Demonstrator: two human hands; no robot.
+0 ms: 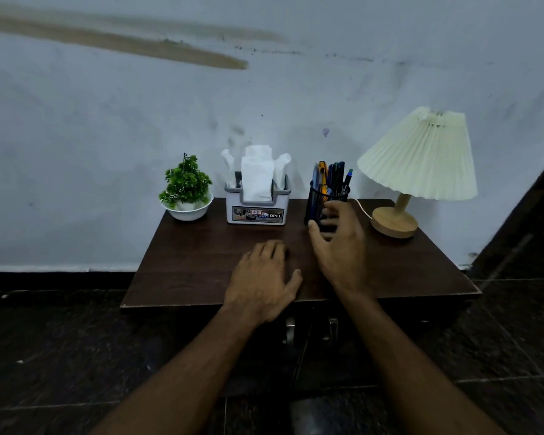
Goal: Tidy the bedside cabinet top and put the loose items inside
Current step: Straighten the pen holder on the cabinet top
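Note:
The dark wooden bedside cabinet top (201, 268) stands against the wall. At its back, from left to right, are a small green plant in a white bowl (186, 196), a white tissue holder (257, 202) and a black mesh pen holder (322, 196) full of pens. My right hand (339, 243) is at the pen holder, fingers spread around its lower part, touching or nearly touching it. My left hand (264, 281) lies flat, palm down, on the cabinet top near the front edge, holding nothing.
A table lamp (411, 174) with a pleated cream shade and wooden base stands at the back right, its white cord running behind the pen holder. Two metal door handles (311, 329) show below the front edge. Dark tiled floor surrounds the cabinet.

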